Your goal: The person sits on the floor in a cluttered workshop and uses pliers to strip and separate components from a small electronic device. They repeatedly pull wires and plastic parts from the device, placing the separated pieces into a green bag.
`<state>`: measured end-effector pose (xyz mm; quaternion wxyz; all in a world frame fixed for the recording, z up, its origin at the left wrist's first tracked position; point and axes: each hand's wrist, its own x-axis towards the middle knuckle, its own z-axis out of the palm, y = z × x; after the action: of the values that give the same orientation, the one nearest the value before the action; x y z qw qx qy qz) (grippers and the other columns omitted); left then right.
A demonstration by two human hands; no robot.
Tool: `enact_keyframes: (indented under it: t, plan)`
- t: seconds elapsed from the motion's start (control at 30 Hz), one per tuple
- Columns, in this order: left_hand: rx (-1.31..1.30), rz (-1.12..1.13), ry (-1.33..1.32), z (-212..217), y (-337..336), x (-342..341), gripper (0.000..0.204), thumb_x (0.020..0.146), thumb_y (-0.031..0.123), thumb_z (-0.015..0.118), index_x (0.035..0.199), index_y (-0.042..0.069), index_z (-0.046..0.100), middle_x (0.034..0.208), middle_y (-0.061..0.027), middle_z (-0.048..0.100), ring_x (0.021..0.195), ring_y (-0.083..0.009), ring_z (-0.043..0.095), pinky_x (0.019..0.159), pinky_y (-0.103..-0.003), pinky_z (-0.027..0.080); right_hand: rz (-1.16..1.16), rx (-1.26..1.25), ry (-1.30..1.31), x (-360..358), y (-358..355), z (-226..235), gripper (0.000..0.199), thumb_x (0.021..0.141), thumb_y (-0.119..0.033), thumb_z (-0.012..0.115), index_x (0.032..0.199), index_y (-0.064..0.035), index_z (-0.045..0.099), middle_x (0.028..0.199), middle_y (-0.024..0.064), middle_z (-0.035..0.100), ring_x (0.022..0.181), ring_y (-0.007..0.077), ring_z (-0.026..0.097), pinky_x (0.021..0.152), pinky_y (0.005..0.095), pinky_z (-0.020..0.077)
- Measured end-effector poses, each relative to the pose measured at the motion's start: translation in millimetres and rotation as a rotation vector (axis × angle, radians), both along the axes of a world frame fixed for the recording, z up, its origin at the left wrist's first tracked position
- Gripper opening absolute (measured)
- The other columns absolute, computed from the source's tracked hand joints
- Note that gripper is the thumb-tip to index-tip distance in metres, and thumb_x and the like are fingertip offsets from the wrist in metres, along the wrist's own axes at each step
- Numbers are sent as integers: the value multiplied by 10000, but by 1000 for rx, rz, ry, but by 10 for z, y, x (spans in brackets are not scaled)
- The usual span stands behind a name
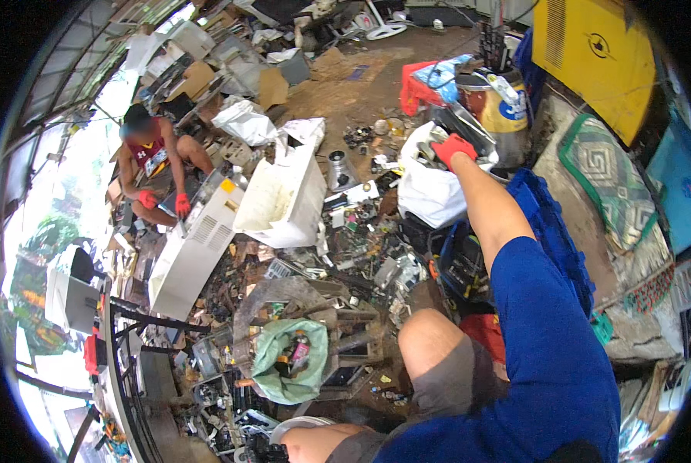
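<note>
My right hand, in a red glove, reaches out over the mouth of a white sack at the right of the middle. Its fingers look bent down among grey and dark pieces at the sack's opening, and what they grip, if anything, is hidden. My left hand is out of view. In front of my knees sits a pale green sack with its mouth open, small parts and a pink item inside.
At the left another person in red gloves handles a white appliance casing. A white open bin stands beside it. Electronic scrap covers the ground. A blue plastic crate and a large drum are at the right.
</note>
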<state>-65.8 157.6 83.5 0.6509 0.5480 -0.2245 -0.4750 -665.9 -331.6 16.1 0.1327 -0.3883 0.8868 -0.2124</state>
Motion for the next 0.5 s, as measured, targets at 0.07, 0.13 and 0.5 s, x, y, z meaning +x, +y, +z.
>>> enact_keyframes:
  t: [0.07, 0.13, 0.5]
  plan:
    - [41, -6, -13, -38, -51, -6, 363, 946, 144, 522, 1294, 43, 501, 1052, -42, 586, 890, -155, 552, 835, -307, 497, 22, -45, -63, -205, -111, -155, 760, 711, -558, 639, 1280, -64, 543, 1305, 169, 568, 1200, 322, 550, 1009, 408, 439]
    - [70, 16, -28, -73, -62, -22, 366, 947, 143, 518, 1299, 44, 497, 1053, -43, 587, 894, -156, 554, 839, -312, 499, -10, -132, -35, -241, -236, -225, 714, 714, -512, 659, 1276, -83, 558, 1293, 176, 575, 1203, 313, 551, 1001, 407, 441]
    - [44, -76, -88, -119, -165, -134, 354, 964, 142, 485, 1306, 50, 498, 1052, -52, 593, 929, -168, 564, 878, -340, 496, -6, -759, -180, -312, 140, -603, 624, 749, -233, 730, 1291, -21, 506, 1262, 239, 560, 1206, 359, 515, 1026, 401, 399]
